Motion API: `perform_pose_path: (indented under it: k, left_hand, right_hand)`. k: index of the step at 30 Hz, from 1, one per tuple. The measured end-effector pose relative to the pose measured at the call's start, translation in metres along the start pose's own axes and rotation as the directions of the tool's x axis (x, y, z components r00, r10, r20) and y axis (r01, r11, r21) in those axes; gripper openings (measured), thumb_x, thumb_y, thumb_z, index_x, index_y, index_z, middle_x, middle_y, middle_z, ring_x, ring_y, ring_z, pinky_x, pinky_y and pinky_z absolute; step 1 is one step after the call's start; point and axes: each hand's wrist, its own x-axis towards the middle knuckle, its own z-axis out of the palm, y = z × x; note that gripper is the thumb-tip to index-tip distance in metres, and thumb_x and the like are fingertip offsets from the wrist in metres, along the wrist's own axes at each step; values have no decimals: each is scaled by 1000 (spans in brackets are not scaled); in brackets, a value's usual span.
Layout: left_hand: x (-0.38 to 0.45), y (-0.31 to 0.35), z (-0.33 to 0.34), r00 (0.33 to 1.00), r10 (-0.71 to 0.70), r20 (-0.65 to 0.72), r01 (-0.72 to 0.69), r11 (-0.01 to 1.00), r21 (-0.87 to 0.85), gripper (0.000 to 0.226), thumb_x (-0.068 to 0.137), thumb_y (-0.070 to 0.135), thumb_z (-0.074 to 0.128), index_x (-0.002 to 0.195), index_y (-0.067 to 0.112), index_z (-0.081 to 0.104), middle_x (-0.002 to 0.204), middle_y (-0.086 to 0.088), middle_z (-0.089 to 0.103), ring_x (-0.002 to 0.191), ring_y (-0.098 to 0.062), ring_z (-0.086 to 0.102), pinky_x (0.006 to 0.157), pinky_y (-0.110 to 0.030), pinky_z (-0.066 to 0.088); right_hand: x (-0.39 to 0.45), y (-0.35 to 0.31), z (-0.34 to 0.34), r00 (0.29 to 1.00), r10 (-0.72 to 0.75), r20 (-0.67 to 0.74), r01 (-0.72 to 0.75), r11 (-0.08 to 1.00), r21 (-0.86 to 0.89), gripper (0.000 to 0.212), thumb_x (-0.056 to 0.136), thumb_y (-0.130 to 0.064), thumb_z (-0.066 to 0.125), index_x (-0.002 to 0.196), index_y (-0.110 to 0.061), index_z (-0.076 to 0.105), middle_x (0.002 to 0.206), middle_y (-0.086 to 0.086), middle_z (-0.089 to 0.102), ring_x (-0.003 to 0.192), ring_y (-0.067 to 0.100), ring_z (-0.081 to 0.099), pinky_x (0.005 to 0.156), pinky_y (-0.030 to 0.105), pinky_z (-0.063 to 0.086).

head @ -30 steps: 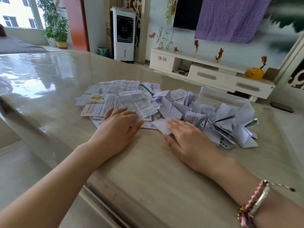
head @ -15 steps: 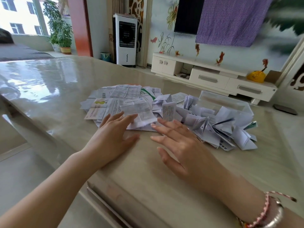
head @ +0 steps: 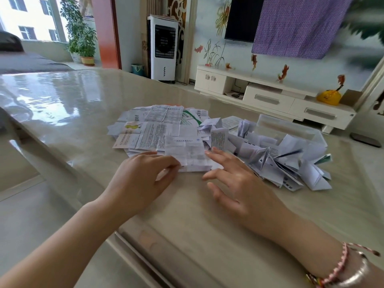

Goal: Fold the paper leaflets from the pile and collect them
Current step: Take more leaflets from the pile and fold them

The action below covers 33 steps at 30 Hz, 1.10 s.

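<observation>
**Operator:** Two hands are at the near edge of the paper. What is the step in hand?

**Technician:** Taking one leaflet off the flat pile (head: 153,129). The left hand (head: 143,179) pinches the near left corner of the top leaflet (head: 187,154) between thumb and curled fingers (head: 172,163). The right hand (head: 234,183) is released, its fingers spread, its fingertips at the leaflet's right edge; contact cannot be confirmed.

**Operator:** How is the step done well?

**Technician:** In my judgement: draw only the one sheet toward the bare desk (head: 187,215), checking that none below comes with it. Lay it flat, align the edges before pressing, then run a fingertip along the crease. The paper already carries fold lines, so it will likely fold most easily along them.

**Operator:** Where does the finished piece go?

**Technician:** Probably with the folded leaflets (head: 291,163) heaped on the right, in and around the clear plastic box (head: 291,127).

**Operator:** Counts?

**Technician:** One flat pile, one folded heap, one box. Individual sheets overlap too much for an exact count: roughly a dozen flat ones show, and the folded ones look more numerous. Two bracelets (head: 345,267) sit on the right wrist, as far as the frame edge allows.
</observation>
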Motion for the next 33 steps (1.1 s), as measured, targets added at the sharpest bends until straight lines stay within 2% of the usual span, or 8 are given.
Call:
perform_pose_path:
  k: [8, 12, 15, 18, 21, 25, 30, 33]
  left_hand:
    - [9, 14, 6, 988, -149, -44, 119, 908, -401, 9, 90, 24, 63, 82, 26, 66, 79, 15, 67, 77, -4, 64, 74, -32, 50]
    - [10, 15, 8, 967, -252, 35, 228, 795, -562, 22, 78, 45, 71, 91, 28, 66, 78, 9, 68, 68, -7, 64, 74, -33, 55]
    - [9, 19, 9, 940, -327, 101, 317, 719, -618, 28, 75, 33, 77, 99, 29, 62, 77, 1, 69, 61, -18, 63, 70, -42, 54]
    - [6, 24, 11, 937, -317, 149, 346, 770, -537, 39, 79, 18, 76, 111, 33, 58, 74, 3, 69, 64, -18, 65, 72, -39, 55]
    - [2, 24, 15, 957, -273, 101, 291, 896, -334, 51, 80, 23, 73, 124, 36, 49, 72, 11, 63, 74, -7, 57, 76, -27, 48]
    - [1, 23, 17, 978, -194, 75, 201, 975, -91, 60, 82, 33, 69, 134, 38, 40, 76, 19, 50, 86, -5, 39, 87, -26, 35]
    - [-2, 19, 18, 994, -67, 86, 69, 998, -14, 27, 88, 40, 58, 114, 39, 65, 107, 18, 49, 100, -10, 34, 90, -31, 35]
    - [-3, 16, 19, 988, -29, 150, 31, 999, -15, 44, 86, 61, 39, 110, 40, 68, 116, 26, 57, 106, -12, 41, 93, -32, 38]
  right_hand:
    - [-1, 1, -4, 988, 155, 3, -150, 954, 258, 33, 94, -38, 45, 109, -19, 67, 119, -12, 60, 121, -3, 47, 101, 11, 32]
    - [-1, -2, -10, 965, 259, -31, -220, 873, 436, 21, 93, -28, 51, 102, -22, 69, 100, -13, 61, 94, 2, 59, 80, 10, 40]
    - [0, -3, -13, 941, 336, -32, -260, 781, 568, 19, 94, -29, 51, 98, -28, 70, 97, -1, 64, 79, 18, 60, 65, 31, 46]
    - [-1, 1, -12, 931, 364, -27, -289, 780, 556, 21, 89, -33, 50, 96, -32, 69, 92, 5, 65, 81, 26, 59, 66, 28, 45]
    - [-2, 4, -7, 942, 335, 25, -308, 829, 466, 17, 92, -30, 52, 99, -31, 68, 90, -15, 59, 75, 4, 54, 67, 13, 41]
    - [-3, 11, 0, 960, 274, 54, -279, 948, 154, 23, 91, -36, 50, 109, -31, 63, 121, -19, 47, 118, 3, 41, 96, 17, 32]
    - [-6, 15, -2, 986, 156, 59, -153, 987, -57, 44, 86, -57, 42, 117, -31, 59, 149, -8, 34, 139, 10, 23, 112, 23, 18]
    - [-5, 17, -4, 991, 106, 79, -98, 991, -92, 49, 84, -61, 45, 117, -29, 61, 144, -9, 42, 136, 10, 31, 112, 28, 26]
